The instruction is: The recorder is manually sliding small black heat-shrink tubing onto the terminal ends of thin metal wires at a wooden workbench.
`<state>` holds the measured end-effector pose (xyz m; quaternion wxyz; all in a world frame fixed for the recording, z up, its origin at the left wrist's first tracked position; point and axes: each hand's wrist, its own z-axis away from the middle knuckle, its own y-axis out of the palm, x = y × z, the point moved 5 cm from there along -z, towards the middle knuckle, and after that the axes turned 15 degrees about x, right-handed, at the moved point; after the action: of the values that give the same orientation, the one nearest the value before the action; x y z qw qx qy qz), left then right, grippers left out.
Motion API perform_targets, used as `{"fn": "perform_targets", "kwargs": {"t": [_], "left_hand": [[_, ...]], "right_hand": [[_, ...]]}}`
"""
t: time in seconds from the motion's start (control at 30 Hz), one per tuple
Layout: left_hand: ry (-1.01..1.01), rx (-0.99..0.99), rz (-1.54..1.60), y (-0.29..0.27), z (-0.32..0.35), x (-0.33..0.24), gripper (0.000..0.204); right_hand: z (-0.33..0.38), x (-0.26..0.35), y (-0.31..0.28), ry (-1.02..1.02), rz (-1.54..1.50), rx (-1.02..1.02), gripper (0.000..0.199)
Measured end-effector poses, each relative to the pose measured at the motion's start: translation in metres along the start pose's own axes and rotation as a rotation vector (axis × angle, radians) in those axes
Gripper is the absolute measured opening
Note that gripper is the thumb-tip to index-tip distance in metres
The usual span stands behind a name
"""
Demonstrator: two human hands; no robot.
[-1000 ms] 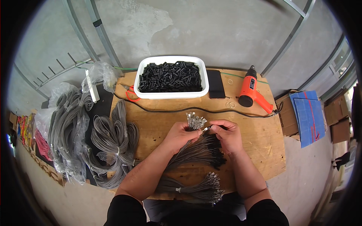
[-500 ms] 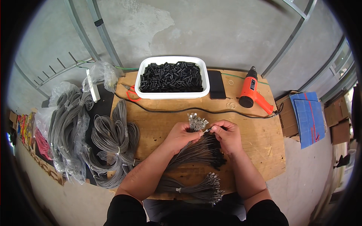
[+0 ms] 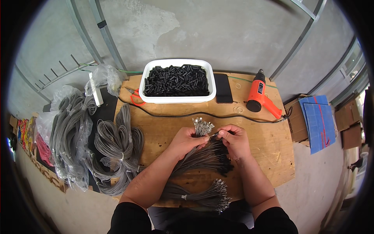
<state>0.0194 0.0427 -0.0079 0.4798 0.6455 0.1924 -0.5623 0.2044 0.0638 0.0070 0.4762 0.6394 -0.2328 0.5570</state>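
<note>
My left hand (image 3: 184, 141) is closed around a bundle of thin grey wires, whose crimped metal terminals (image 3: 203, 126) stick up above the fist. Between the two hands a small black sleeve (image 3: 214, 135) sits at a wire's end. The thumb and forefinger of my right hand (image 3: 236, 144) pinch it. Below the hands, grey wires (image 3: 196, 159) fan out to the right, many with black sleeves (image 3: 225, 165) on their ends. Nearer to me lies a tied bundle of grey wires (image 3: 202, 194) with bare metal terminals.
A white tub (image 3: 179, 99) full of black sleeves stands at the back, beside a black phone (image 3: 224, 89). An orange heat gun (image 3: 259, 95) and its black cord (image 3: 183, 116) lie behind my hands. Red-handled pliers (image 3: 136, 97) and grey wire coils (image 3: 117, 144) are at left.
The pale metal tip that showed between my fingers is now mostly covered by the black sleeve. Both hands stay nearly in place.
</note>
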Motion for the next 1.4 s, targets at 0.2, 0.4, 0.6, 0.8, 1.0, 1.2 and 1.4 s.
{"fn": "perform_targets", "kwargs": {"t": [0.2,0.4,0.6,0.8,1.0,1.2,1.4], "left_hand": [[0.011,-0.002,-0.048,-0.002,0.0,0.001,0.012],[0.01,-0.003,-0.058,0.004,0.0,-0.003,0.012],[0.018,0.004,-0.056,0.004,0.0,-0.002,0.012],[0.023,0.026,-0.055,0.004,-0.001,0.0,0.013],[0.017,0.031,-0.037,0.006,-0.001,-0.003,0.014],[0.009,0.043,-0.064,0.002,-0.002,0.001,0.015],[0.001,0.036,-0.059,0.004,-0.002,0.001,0.014]], "right_hand": [[0.0,-0.005,0.0,0.199,-0.486,0.077,0.017],[0.0,-0.009,-0.001,0.205,-0.453,0.156,0.016],[0.001,-0.008,0.002,0.198,-0.406,0.16,0.015],[0.002,-0.008,0.006,0.198,-0.376,0.154,0.017],[0.001,-0.007,0.007,0.2,-0.42,0.184,0.018],[0.001,-0.006,0.008,0.183,-0.402,0.205,0.015],[0.002,-0.006,0.006,0.19,-0.374,0.192,0.014]]}}
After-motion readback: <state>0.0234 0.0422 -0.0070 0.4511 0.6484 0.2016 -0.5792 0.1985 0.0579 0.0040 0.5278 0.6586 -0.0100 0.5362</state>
